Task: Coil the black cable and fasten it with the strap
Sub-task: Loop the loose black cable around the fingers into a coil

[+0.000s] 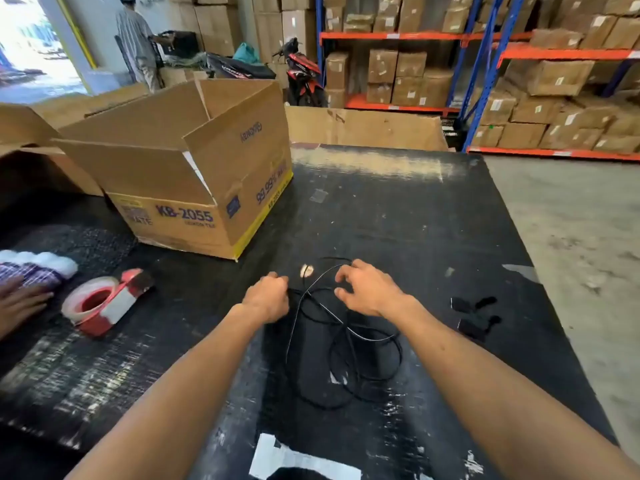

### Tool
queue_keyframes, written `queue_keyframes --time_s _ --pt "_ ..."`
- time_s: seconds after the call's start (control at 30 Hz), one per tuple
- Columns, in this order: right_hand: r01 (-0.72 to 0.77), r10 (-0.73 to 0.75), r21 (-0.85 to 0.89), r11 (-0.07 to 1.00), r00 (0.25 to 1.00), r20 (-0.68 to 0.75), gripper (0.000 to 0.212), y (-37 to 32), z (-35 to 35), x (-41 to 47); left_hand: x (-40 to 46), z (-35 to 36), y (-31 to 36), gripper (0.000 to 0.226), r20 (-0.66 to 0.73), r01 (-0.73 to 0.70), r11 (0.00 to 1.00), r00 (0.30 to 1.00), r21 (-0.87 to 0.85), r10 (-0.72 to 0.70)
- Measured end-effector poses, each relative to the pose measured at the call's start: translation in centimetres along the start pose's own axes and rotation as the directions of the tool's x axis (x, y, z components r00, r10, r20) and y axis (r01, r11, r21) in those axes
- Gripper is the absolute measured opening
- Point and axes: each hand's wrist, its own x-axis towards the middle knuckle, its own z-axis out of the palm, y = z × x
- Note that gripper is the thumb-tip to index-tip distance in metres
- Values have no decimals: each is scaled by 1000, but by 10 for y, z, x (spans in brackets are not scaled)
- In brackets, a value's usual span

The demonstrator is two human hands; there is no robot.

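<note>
Two bare forearms reach over a scuffed black worktop in a warehouse, where a thin black cable lies in loose, uneven loops between and just below the hands. The left hand is curled into a fist at the upper left of the tangle, its fingers closed around a strand of the cable. The right hand hovers at the upper right with fingers spread and bent, open; whether they touch the strand arcing past them cannot be told. A few small black straps lie on the worktop to the right of the cable, well apart from it. To the left sit a red tape dispenser and an open cardboard box marked KB-2055. Another person's hand rests at the far left edge. Shelves stacked with cartons fill the background, with a parked motorbike beside them.
</note>
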Motion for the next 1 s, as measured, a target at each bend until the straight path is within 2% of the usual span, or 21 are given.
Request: queue_keyframes --time_s 0.13,0.23,0.3,0.37,0.43,0.5,0.57,0.63,0.67,0.77,0.83,0.93,1.0 --pt "-3 4 -23 1000 997 73 37 -24 25 13 7 17 -5 36 -8 -27 999 1000 26 27" --pt "-25 31 -67 997 995 95 35 -32 42 23 19 19 -6 27 -67 -32 999 997 4 32" --pt "-65 70 -63 996 995 67 30 -33 50 27 24 17 -7 20 -89 -32 997 996 -69 26" --pt "-126 125 25 992 992 31 28 -29 53 29 29 14 -10 15 -95 -36 985 995 -166 21" --pt "-205 210 237 950 978 3 22 -22 51 31 34 8 -14 13 -114 -32 938 993 -345 -8" --pt "-249 290 526 813 957 5 11 -14 40 34 40 -5 -13 16 -138 -32 800 988 -600 -64" --pt "-225 315 754 618 949 25 10 -10 22 37 45 -25 -6 18 -129 -42 575 985 -817 -112" --pt "-162 302 865 474 953 12 15 -10 -3 35 50 -50 6 18 -132 -85 362 986 -928 -106" --pt "-126 295 885 448 955 -13 19 -10 -16 33 52 -63 12 16 -140 -108 274 985 -956 -97" --pt "-24 277 879 476 953 -124 16 -11 -51 27 56 -103 33 8 -160 -158 27 985 -987 -68" --pt "24 289 862 506 937 -195 14 -9 -69 26 56 -125 46 12 -173 -173 -103 985 -980 -11" --pt "59 325 832 552 903 -279 14 -6 -87 25 55 -147 65 23 -200 -190 -147 978 -971 62" --pt "4 307 735 678 907 -288 11 -4 -100 21 55 -155 75 22 -219 -213 -111 975 -971 42"
